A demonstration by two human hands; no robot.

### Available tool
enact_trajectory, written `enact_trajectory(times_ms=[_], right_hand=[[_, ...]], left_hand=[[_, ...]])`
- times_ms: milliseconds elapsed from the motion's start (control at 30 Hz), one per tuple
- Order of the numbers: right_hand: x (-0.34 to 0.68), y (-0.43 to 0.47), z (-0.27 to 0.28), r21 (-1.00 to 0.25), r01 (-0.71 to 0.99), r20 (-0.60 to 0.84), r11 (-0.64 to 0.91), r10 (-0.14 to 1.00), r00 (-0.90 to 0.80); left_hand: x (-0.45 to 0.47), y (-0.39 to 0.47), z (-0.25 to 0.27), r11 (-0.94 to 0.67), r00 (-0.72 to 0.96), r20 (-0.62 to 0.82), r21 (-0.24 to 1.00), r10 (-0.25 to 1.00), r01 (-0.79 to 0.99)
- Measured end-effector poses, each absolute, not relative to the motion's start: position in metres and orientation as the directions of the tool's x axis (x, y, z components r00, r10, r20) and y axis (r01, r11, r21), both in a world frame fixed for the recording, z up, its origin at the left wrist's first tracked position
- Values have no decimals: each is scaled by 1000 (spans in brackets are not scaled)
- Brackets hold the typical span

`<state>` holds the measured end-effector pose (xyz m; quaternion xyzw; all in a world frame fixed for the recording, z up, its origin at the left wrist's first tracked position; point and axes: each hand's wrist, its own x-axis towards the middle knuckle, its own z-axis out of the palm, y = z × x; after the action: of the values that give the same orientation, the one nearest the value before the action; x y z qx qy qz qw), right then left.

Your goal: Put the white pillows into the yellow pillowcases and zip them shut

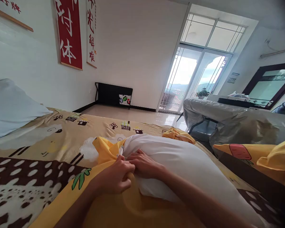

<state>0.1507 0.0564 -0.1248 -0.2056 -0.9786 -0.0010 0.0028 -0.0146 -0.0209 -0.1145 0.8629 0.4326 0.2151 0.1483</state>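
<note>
A white pillow (175, 155) lies on the patterned bedspread (68, 133), its left end at the opening of a yellow pillowcase (104, 202) with a green leaf print. My left hand (116, 175) is closed in a fist on the edge of the pillowcase. Touching it, my right hand (143, 164) has its fingers curled round the pillow's corner, where the yellow cloth meets the white; the fingertips are partly hidden. A raised flap of the yellow cloth stands just beyond both hands.
Another white pillow (11, 104) rests at the left. Yellow cloth (178, 135) is bunched at the bed's far edge, and more yellow printed fabric (273, 155) is at the right. Beyond stand a plastic-covered table (204, 109) and a black folded item (109, 93) against the wall.
</note>
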Motion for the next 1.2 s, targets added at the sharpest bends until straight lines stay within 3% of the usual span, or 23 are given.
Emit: enact_trajectory(times_ms=[100, 200, 300, 367, 400, 500, 567, 667, 767, 833, 933, 1033, 1200], right_hand=[[138, 56, -148, -57, 385, -44, 921, 382, -923], [142, 45, -145, -177, 189, -145, 966, 164, -976], [156, 54, -107, -340, 94, -270, 936, -1, -963], [166, 77, -76, -448, 143, -256, 883, 26, -966], [169, 93, -64, -445, 213, -186, 870, 143, -972], [174, 139, -58, -201, 559, 112, 805, 586, -803], [174, 156, -75, -53, 689, 158, 723, 688, -709], [171, 153, -106, -1, 687, 99, 726, 684, -723], [172, 129, -117, 44, 651, 106, 758, 644, -758], [172, 108, -112, 120, 636, 94, 762, 629, -772], [169, 76, -98, 267, 579, 69, 770, 584, -809], [161, 49, -90, 382, 500, 13, 777, 537, -843], [153, 25, -93, 452, 435, -41, 779, 505, -862]], left_hand=[[-7, -19, -118, -546, 456, 302, 416, 837, 727], [-10, -16, -121, -549, 466, 290, 403, 836, 732], [-17, -14, -122, -562, 507, 244, 382, 827, 733], [-20, -13, -125, -545, 505, 208, 363, 838, 756], [-20, -12, -126, -534, 502, 185, 353, 845, 768], [-19, -11, -130, -509, 497, 125, 324, 859, 797], [-18, -9, -132, -507, 500, 110, 321, 859, 800], [-18, -4, -135, -474, 440, 175, 301, 881, 828], [-20, 8, -140, -308, 206, 376, 237, 904, 921], [-23, 17, -144, -159, 44, 428, 235, 902, 959], [-31, 22, -144, -66, -18, 352, 225, 936, 972], [-44, 8, -134, -108, 56, 265, 184, 963, 977], [-56, -27, -110, -170, 152, 167, 103, 974, 980]])
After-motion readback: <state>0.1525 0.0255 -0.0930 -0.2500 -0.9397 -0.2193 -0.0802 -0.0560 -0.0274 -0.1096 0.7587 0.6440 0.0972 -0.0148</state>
